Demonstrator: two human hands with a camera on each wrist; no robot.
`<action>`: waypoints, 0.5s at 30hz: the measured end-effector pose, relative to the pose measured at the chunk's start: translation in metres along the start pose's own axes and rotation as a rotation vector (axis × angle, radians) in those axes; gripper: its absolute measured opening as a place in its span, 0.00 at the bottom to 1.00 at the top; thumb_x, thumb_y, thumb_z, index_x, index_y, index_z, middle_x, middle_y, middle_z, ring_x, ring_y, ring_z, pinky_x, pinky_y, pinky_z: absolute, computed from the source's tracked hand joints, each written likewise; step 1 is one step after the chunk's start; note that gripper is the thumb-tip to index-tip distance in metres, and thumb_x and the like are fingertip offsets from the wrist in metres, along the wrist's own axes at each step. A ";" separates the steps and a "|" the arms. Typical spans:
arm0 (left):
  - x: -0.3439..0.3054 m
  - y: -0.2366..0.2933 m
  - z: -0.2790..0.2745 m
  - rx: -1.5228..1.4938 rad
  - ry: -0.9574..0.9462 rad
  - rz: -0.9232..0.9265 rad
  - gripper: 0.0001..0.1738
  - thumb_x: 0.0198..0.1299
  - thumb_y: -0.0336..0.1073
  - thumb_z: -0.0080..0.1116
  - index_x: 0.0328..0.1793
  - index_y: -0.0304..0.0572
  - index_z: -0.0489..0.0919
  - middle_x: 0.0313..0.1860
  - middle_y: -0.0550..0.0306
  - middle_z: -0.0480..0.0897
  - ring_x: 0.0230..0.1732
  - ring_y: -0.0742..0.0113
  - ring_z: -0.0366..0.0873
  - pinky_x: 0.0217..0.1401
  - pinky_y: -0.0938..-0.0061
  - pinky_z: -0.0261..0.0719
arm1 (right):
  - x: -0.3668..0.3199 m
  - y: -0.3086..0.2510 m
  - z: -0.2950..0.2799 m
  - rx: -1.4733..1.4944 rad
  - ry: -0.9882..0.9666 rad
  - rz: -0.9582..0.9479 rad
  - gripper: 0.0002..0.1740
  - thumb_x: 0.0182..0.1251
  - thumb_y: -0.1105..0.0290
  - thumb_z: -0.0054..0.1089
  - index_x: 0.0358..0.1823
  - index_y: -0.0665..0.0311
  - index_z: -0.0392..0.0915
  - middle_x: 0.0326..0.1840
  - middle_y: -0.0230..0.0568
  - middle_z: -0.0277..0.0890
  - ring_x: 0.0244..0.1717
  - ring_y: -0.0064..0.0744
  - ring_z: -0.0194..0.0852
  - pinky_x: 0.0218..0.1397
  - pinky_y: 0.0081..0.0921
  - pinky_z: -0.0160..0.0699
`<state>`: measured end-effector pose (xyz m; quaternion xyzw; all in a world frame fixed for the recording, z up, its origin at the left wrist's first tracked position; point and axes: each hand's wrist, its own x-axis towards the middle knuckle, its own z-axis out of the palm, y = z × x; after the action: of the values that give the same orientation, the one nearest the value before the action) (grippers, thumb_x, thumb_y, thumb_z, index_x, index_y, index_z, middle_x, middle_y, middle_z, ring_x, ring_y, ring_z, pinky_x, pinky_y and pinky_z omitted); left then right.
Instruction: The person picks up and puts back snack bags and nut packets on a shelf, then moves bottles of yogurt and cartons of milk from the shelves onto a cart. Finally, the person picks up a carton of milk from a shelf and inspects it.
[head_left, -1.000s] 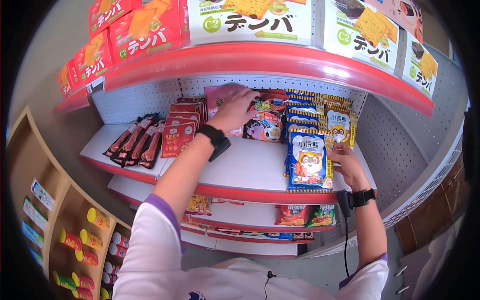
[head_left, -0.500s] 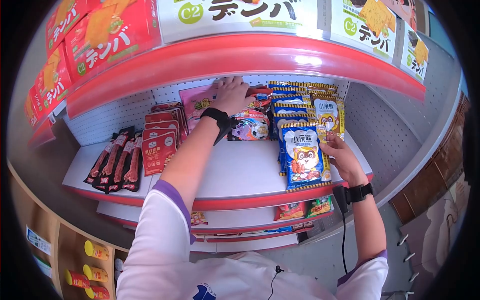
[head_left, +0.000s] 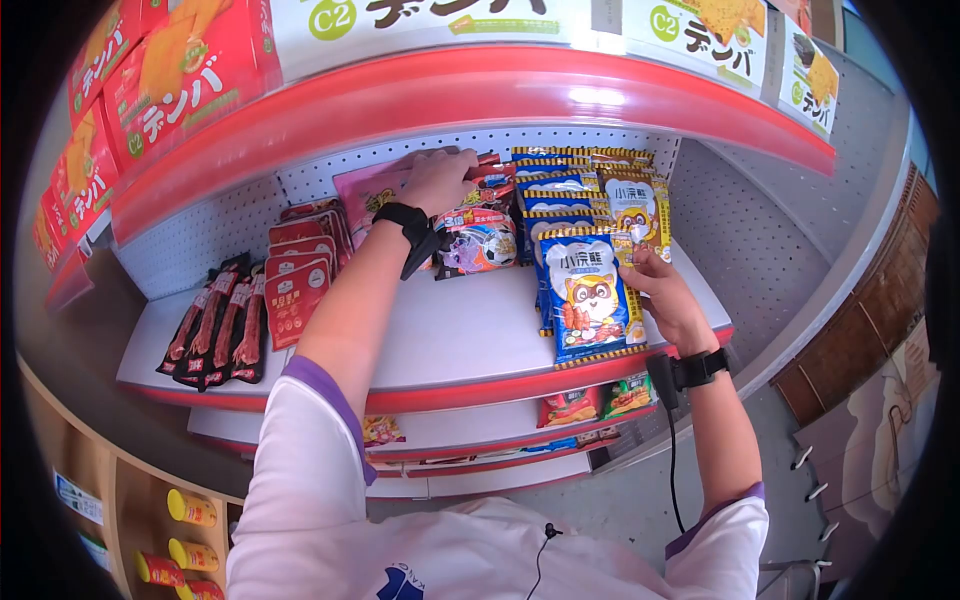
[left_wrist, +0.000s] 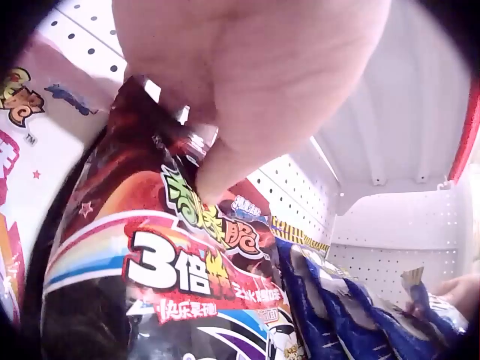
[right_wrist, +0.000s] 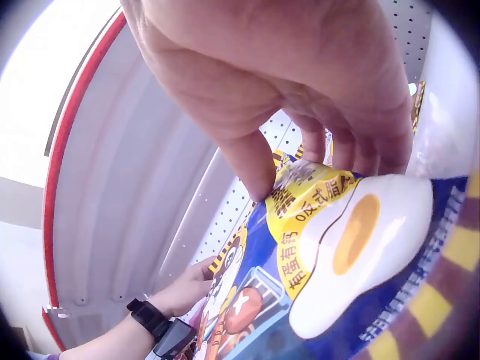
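In the head view my left hand (head_left: 437, 185) reaches to the back of the shelf, at the top of a dark red-and-black snack bag (head_left: 478, 240) with bright lettering. The left wrist view shows its thumb (left_wrist: 217, 176) on the bag's front near the upper edge, with the other fingers mostly hidden. My right hand (head_left: 670, 300) pinches the right edge of the front blue snack bag (head_left: 585, 305), which has a cartoon raccoon. Seen from the right wrist, the thumb (right_wrist: 253, 169) lies on the bag's yellow printed side and the fingers curl behind it.
Beside the dark bag leans a pink bag (head_left: 365, 200). Farther left are red packets (head_left: 298, 290) and black meat-stick packs (head_left: 215, 325). Brown raccoon bags (head_left: 633, 205) stand behind my right hand. The upper shelf's red edge (head_left: 470, 90) overhangs both hands.
The head view has shifted, so the shelf items appear farther left. My left hand has settled from above the pink bag onto the dark bag's top. The right hand keeps its hold on the blue bag.
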<state>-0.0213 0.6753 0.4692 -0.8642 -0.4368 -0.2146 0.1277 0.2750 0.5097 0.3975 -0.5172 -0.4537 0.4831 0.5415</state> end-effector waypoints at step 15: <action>-0.061 0.053 -0.097 -0.073 0.340 0.109 0.08 0.54 0.30 0.56 0.41 0.40 0.74 0.34 0.47 0.79 0.40 0.47 0.77 0.41 0.62 0.72 | 0.012 -0.003 0.008 0.158 -0.021 -0.076 0.18 0.62 0.74 0.58 0.51 0.70 0.65 0.47 0.41 0.74 0.46 0.29 0.75 0.51 0.24 0.74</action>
<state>-0.0358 0.5621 0.5231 -0.8420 -0.3534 -0.3658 0.1798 0.2688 0.5223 0.4006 -0.4501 -0.4394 0.5019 0.5937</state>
